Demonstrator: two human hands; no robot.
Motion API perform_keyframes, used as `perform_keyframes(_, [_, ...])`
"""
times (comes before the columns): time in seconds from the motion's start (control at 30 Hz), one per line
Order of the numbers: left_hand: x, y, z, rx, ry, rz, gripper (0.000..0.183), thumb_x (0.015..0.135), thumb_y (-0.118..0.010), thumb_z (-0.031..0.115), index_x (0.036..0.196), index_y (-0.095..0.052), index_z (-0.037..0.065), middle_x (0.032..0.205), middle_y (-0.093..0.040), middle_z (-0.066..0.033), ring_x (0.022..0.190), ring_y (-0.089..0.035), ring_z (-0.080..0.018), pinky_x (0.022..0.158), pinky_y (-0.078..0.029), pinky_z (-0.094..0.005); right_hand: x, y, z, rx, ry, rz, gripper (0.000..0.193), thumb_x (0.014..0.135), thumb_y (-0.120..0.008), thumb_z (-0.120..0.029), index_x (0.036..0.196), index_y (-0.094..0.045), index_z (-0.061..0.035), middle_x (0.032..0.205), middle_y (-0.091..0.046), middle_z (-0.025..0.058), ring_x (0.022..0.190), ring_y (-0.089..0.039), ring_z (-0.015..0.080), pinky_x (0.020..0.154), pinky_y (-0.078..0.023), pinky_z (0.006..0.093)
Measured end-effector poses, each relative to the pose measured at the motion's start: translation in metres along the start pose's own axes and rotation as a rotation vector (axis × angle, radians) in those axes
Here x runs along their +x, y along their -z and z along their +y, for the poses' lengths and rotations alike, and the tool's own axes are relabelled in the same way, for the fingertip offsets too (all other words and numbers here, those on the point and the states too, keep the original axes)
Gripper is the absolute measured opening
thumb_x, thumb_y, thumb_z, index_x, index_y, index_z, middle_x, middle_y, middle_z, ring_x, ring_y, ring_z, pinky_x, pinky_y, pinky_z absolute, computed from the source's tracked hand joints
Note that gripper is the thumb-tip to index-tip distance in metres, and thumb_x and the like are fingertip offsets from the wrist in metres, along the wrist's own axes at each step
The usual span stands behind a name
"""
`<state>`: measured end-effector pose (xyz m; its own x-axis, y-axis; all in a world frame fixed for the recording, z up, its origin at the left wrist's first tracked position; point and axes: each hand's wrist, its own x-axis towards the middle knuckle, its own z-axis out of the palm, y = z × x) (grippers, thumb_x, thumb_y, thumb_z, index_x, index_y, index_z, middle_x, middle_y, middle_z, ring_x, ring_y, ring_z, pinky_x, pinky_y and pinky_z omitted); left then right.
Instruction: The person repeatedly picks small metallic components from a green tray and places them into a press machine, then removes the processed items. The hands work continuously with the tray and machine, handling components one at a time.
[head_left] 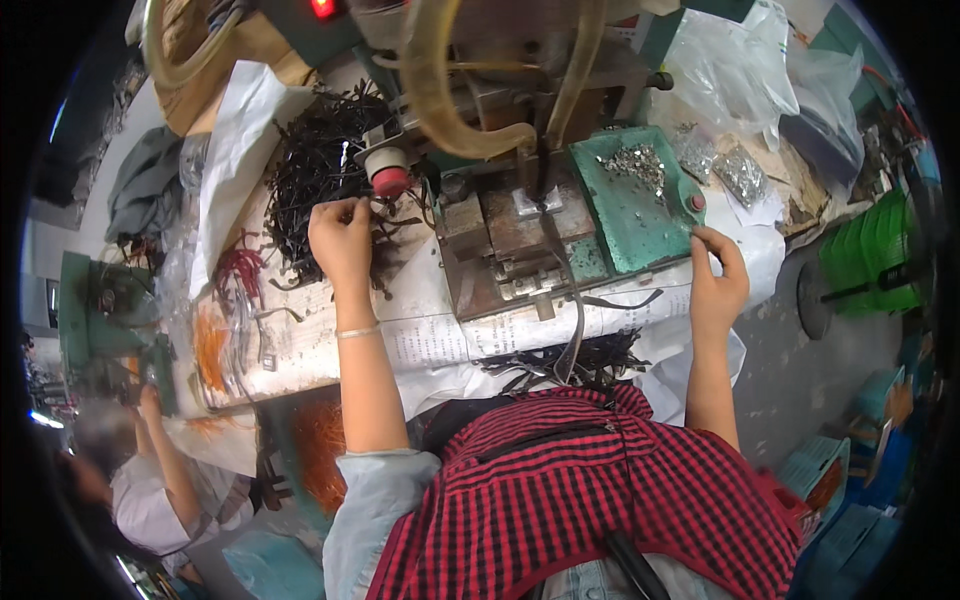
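Note:
My left hand (342, 240) is at the right edge of a heap of black straps (310, 180), its fingers closed; whatever they pinch is hidden. Beside it sits a red push button (391, 181) on a pale housing. Between my hands stands a bench press (515, 225). A dark strap (568, 270) runs from under its punch down over the table edge. My right hand (720, 280) is by the right side of a green tray (630, 215), just below a red button (697, 203). Its thumb and forefinger are bent together, and anything between them is too small to make out.
Small metal pieces (640, 165) lie in the tray. More black straps (590, 358) hang at the table's front edge, near my apron. Bags of metal parts (740, 175) lie at the right. A green basket (875, 255) stands beyond them. Another person (170, 490) works at the lower left.

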<state>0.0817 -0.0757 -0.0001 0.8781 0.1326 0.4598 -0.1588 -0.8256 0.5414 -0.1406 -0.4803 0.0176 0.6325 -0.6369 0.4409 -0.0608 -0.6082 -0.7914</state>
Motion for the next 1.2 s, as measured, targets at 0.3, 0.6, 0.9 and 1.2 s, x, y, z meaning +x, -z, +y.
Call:
perform_keyframes(0.3, [-0.014, 0.018, 0.047, -0.936, 0.243, -0.091, 0.018, 0.106, -0.062, 0.014, 0.116, -0.061, -0.001, 0.094, -0.071, -0.0072, 0.067, -0.063, -0.0091, 0.055, -0.047, -0.02, 0.031, -0.079, -0.133, 0.459, 0.173, -0.3, 0.019, 0.087, -0.074, 0.001, 0.106, -0.072, 0.0015, 0.104, -0.074, 0.0081, 0.099, -0.069, 0.0177, 0.092, -0.051, 0.0306])
perform_keyframes(0.6, [-0.045, 0.087, 0.125, -0.951, -0.029, 0.186, 0.009, 0.1, -0.064, 0.001, 0.106, -0.067, -0.006, 0.098, -0.073, -0.0144, 0.069, -0.069, -0.0148, 0.058, -0.055, -0.023, 0.014, -0.089, -0.141, 0.846, -0.059, -0.348, 0.046, 0.089, -0.072, 0.003, 0.132, -0.057, 0.002, 0.112, -0.071, 0.009, 0.103, -0.068, 0.014, 0.093, -0.052, 0.0288])
perform_keyframes(0.9, [-0.084, 0.082, 0.18, -0.336, -1.028, 0.093, 0.026, 0.076, -0.091, 0.014, 0.094, -0.073, 0.01, 0.104, -0.078, -0.0116, 0.056, -0.058, -0.0137, 0.048, -0.041, -0.0246, 0.015, -0.04, -0.165, 0.793, -0.028, -0.579, 0.061, 0.089, -0.069, 0.001, 0.147, -0.049, -0.0008, 0.134, -0.064, 0.0151, 0.125, -0.061, 0.0231, 0.108, -0.047, 0.0349])
perform_keyframes(1.2, [-0.074, 0.042, 0.188, -0.412, -1.146, 0.201, 0.023, 0.074, -0.089, 0.008, 0.087, -0.07, 0.011, 0.096, -0.076, -0.0102, 0.054, -0.057, -0.0117, 0.046, -0.04, -0.0243, 0.059, -0.044, 0.022, 0.498, -0.121, -0.05, 0.043, 0.09, -0.068, -0.002, 0.133, -0.063, -0.0042, 0.123, -0.07, 0.0135, 0.113, -0.065, 0.0204, 0.098, -0.05, 0.034])
